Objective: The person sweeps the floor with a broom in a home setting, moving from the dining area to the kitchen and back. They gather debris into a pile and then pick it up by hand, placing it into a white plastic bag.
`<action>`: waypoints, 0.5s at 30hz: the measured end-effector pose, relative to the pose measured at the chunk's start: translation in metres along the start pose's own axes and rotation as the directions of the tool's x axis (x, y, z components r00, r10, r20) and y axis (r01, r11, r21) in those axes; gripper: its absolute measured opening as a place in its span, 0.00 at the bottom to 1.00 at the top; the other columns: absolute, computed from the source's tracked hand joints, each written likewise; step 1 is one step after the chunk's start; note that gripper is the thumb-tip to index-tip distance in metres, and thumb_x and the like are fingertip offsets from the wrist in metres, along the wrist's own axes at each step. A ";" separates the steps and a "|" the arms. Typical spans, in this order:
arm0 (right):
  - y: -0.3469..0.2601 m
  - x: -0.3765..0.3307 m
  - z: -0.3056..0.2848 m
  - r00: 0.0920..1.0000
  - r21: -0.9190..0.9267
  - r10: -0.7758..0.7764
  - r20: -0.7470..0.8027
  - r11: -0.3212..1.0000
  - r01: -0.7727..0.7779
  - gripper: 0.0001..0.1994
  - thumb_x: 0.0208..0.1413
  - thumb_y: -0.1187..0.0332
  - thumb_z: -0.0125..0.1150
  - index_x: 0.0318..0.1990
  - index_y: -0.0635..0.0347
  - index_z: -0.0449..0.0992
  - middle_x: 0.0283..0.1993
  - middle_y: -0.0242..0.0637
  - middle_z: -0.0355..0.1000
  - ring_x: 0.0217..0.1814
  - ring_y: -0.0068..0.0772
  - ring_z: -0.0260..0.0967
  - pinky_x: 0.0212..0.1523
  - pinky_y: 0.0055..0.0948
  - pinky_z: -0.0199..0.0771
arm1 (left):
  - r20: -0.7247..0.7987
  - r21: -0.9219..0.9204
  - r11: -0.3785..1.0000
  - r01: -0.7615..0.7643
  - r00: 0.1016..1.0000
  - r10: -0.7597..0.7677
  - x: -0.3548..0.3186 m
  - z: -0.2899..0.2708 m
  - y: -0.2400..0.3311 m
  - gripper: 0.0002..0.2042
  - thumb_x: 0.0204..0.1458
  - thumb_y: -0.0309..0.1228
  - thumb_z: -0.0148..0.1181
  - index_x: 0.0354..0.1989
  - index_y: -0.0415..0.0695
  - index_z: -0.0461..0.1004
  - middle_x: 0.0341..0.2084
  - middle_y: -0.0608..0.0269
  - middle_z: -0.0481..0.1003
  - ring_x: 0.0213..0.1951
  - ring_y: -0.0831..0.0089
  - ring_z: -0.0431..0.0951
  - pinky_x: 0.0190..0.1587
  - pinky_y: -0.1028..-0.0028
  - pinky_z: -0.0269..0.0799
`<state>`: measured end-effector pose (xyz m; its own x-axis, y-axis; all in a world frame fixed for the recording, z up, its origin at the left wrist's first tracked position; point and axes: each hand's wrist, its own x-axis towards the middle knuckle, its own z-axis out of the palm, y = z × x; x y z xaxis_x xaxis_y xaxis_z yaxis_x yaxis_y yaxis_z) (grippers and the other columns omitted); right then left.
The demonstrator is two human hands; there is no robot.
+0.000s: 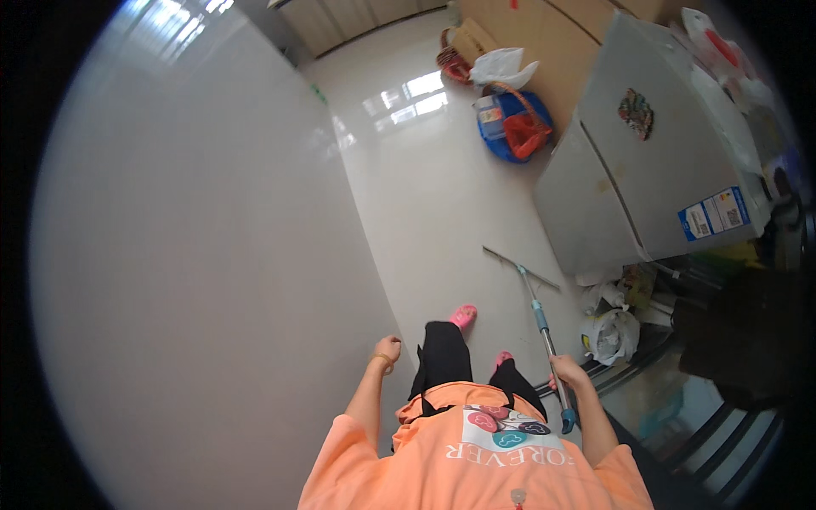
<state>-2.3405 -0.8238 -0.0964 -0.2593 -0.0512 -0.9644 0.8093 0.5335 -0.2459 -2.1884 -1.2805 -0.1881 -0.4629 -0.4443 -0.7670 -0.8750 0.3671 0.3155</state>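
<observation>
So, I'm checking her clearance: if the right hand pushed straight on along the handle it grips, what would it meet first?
Probably bare floor past the squeegee head; the right hand aims the handle forward-left, alongside the fridge, though depth is unclear.

This is a home, likely a kitchen corner. A grey two-door refrigerator stands on glossy white floor tiles, with plastic bags beside it and a blue basin of household odds against the wall.

Ahead of the grip we see a grey fridge, a blue basin with an orange basket, and beside it a white bag
</observation>
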 end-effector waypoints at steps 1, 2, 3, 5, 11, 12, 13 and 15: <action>0.011 -0.009 -0.008 1.000 -0.023 -0.011 0.005 1.000 0.011 0.17 0.58 0.58 0.40 0.35 0.69 0.64 0.18 0.42 0.65 0.12 0.36 0.65 0.13 0.34 0.70 | 0.008 -0.018 1.000 0.010 1.000 -0.010 -0.017 0.021 -0.010 0.15 0.46 0.35 0.47 0.40 0.44 0.75 0.38 0.50 0.75 0.44 0.54 0.73 0.48 0.64 0.68; 0.025 -0.011 -0.016 1.000 -0.037 -0.009 0.019 0.999 0.010 0.17 0.59 0.58 0.39 0.33 0.68 0.63 0.17 0.42 0.64 0.12 0.35 0.65 0.13 0.34 0.69 | 0.014 -0.035 0.999 0.021 1.000 -0.020 -0.036 0.044 -0.018 0.16 0.47 0.35 0.47 0.40 0.44 0.75 0.39 0.50 0.75 0.44 0.54 0.73 0.48 0.64 0.67; 0.035 -0.013 -0.022 0.998 -0.109 -0.017 0.067 0.994 0.024 0.17 0.59 0.58 0.39 0.33 0.67 0.63 0.17 0.41 0.64 0.11 0.35 0.64 0.13 0.33 0.69 | 0.021 -0.020 0.997 0.079 0.997 -0.079 -0.055 0.068 -0.035 0.16 0.47 0.35 0.47 0.41 0.45 0.74 0.40 0.50 0.74 0.45 0.54 0.72 0.49 0.64 0.67; 0.047 -0.022 -0.029 0.997 -0.170 -0.023 0.080 0.985 0.037 0.18 0.59 0.57 0.39 0.32 0.67 0.63 0.15 0.40 0.63 0.11 0.34 0.64 0.12 0.33 0.68 | -0.056 0.053 0.996 0.075 0.996 -0.072 -0.096 0.113 -0.048 0.15 0.46 0.34 0.48 0.40 0.45 0.75 0.35 0.51 0.75 0.40 0.56 0.75 0.45 0.65 0.70; 0.118 -0.048 -0.028 0.992 -0.356 -0.080 0.101 0.928 0.111 0.15 0.59 0.60 0.40 0.32 0.66 0.63 0.13 0.38 0.62 0.09 0.34 0.63 0.10 0.33 0.63 | 0.110 0.083 0.977 0.199 0.972 -0.207 -0.211 0.200 -0.101 0.16 0.45 0.34 0.47 0.42 0.45 0.74 0.42 0.50 0.73 0.47 0.55 0.71 0.51 0.64 0.65; 0.132 -0.054 -0.029 0.988 -0.398 -0.084 0.127 0.908 0.129 0.15 0.58 0.61 0.40 0.32 0.66 0.63 0.13 0.38 0.62 0.09 0.34 0.63 0.10 0.33 0.63 | 0.096 0.038 0.976 0.215 0.971 -0.218 -0.221 0.206 -0.102 0.16 0.45 0.34 0.47 0.42 0.46 0.74 0.42 0.50 0.73 0.47 0.55 0.71 0.51 0.64 0.65; 0.147 -0.063 -0.028 0.992 -0.412 -0.094 0.089 0.903 0.123 0.14 0.57 0.61 0.43 0.30 0.65 0.64 0.13 0.38 0.63 0.09 0.33 0.62 0.10 0.32 0.62 | 0.088 -0.003 0.972 0.236 0.968 -0.235 -0.233 0.213 -0.106 0.16 0.45 0.35 0.48 0.42 0.46 0.74 0.41 0.50 0.73 0.47 0.55 0.71 0.51 0.64 0.65; 0.160 -0.081 -0.027 0.991 -0.405 -0.117 0.069 0.904 0.135 0.14 0.56 0.61 0.45 0.27 0.65 0.64 0.13 0.38 0.62 0.09 0.31 0.62 0.10 0.31 0.62 | 0.074 -0.075 0.965 0.253 0.966 -0.248 -0.250 0.223 -0.118 0.15 0.46 0.36 0.48 0.41 0.47 0.74 0.40 0.50 0.74 0.46 0.55 0.71 0.50 0.64 0.65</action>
<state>-2.2038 -0.7115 -0.0548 -0.3147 -0.1715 -0.9336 0.4837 0.8173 -0.3132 -1.9379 -1.0299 -0.1580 -0.2199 -0.4593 -0.8606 -0.9718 0.1802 0.1522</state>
